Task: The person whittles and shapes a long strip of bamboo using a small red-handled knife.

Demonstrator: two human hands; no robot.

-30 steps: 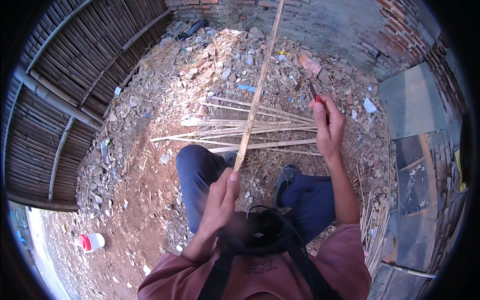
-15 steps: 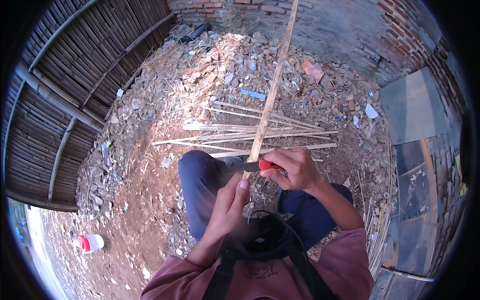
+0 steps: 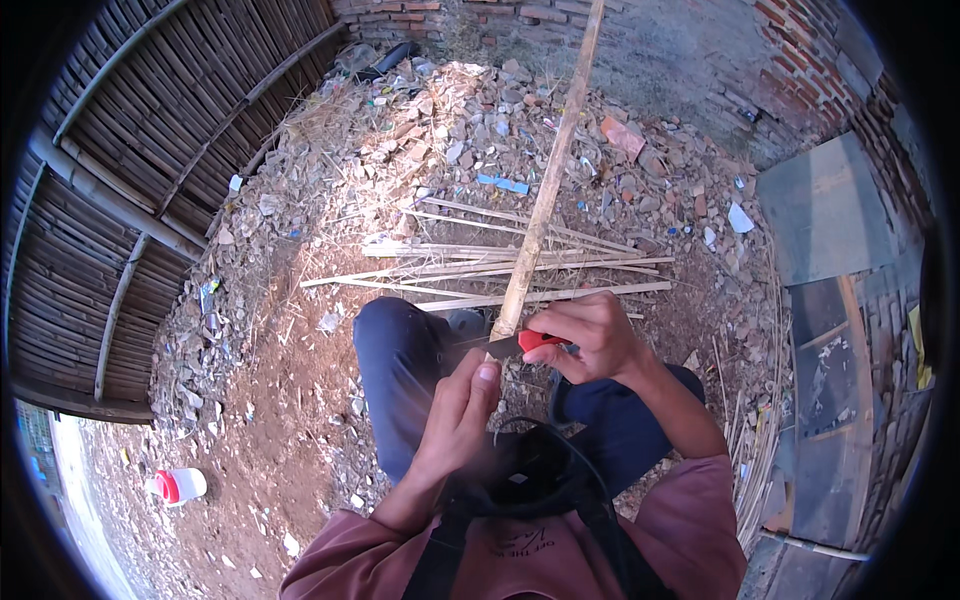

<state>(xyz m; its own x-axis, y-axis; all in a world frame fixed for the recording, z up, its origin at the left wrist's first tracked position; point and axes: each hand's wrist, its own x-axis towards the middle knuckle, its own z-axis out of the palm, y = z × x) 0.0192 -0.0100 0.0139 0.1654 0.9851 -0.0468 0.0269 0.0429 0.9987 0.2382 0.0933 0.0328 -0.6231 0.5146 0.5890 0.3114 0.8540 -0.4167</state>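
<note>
A long bamboo strip (image 3: 547, 190) slants away from me, its near end between my knees. My left hand (image 3: 458, 408) is closed around that near end, with the thumb on top. My right hand (image 3: 592, 340) grips a knife by its red handle (image 3: 540, 341). The dark knife blade (image 3: 504, 348) lies across the strip just above my left thumb. Beyond my hands, several split bamboo strips (image 3: 470, 268) lie in a loose pile on the ground.
Rubble and brick pieces (image 3: 420, 130) cover the ground toward the brick wall (image 3: 660, 50). A bamboo-slat panel (image 3: 140, 130) stands on the left. A white jug with a red band (image 3: 182, 486) lies at lower left. Grey sheets (image 3: 825, 215) lean at right.
The knife has shifted slightly toward me along the strip, closer to my left thumb. The strip's far end has swung a little to the right. My left hand has barely moved.
</note>
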